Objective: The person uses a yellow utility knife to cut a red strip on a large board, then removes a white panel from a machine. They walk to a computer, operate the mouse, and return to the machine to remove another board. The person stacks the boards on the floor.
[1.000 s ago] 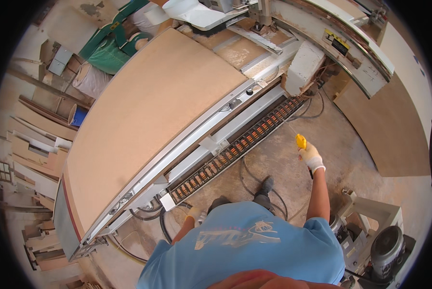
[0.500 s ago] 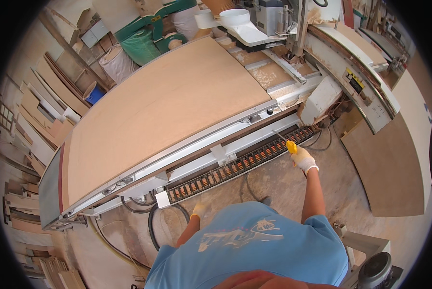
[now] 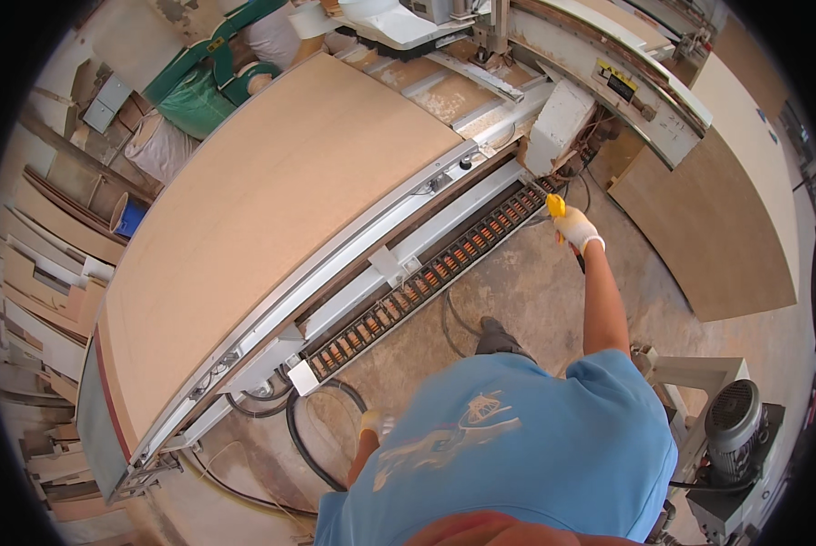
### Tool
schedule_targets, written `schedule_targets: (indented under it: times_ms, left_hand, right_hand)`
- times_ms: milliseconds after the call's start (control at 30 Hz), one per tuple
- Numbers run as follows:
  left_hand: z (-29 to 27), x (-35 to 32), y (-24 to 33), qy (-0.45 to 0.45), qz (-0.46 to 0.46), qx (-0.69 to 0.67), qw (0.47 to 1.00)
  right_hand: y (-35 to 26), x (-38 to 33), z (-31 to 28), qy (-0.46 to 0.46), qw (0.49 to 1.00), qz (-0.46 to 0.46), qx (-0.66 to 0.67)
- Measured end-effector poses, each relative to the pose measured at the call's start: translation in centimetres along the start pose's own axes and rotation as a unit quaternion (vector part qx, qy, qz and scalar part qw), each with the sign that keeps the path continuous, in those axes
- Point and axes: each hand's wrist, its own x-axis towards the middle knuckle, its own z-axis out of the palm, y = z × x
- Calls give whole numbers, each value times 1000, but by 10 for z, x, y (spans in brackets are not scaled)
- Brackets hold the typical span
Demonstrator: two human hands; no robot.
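A big, flat tan board (image 3: 271,246) lies on the long table of a machine, and it covers most of the top. At the near left end, past the board, I can see a dark red strip and a grey end piece (image 3: 98,423). A shiny metal rail (image 3: 335,275) runs along the side. Below it lies a long black chain track (image 3: 435,270) with orange showing between its links.

The person in the blue shirt (image 3: 508,437) stands beside the table. The right hand (image 3: 576,227), in a pale glove, is closed around a yellow tool (image 3: 555,206). The tool is near the far end of the track, and its thin tip points that way. The left hand (image 3: 371,421) is gloved too, low by the shirt and partly hidden, so I can't tell how open it is or if it has anything.

The floor (image 3: 553,291) is brown and stained, with a fat black hose (image 3: 299,428) curling over it. Over on the left are lots of wood pieces (image 3: 39,291), a blue bucket (image 3: 130,218) and a green bag (image 3: 194,109). On the right, a large brown sheet (image 3: 717,227) stands near a grey motor (image 3: 734,428).
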Motion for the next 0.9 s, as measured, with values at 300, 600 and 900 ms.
schedule_targets:
  times_ms: [300,600,900]
  left_hand:
    - [85,7,9,279,113,-54,952]
    - [182,-20,71,229,139,-80,960]
    - [210,-36,72,253,107,-99,956]
  right_hand:
    - [-26,100,-5,-84,995,-47,-30]
    - [15,187,-36,78,983,-10,-168]
    - [9,166,-74,117,981,-12,-155]
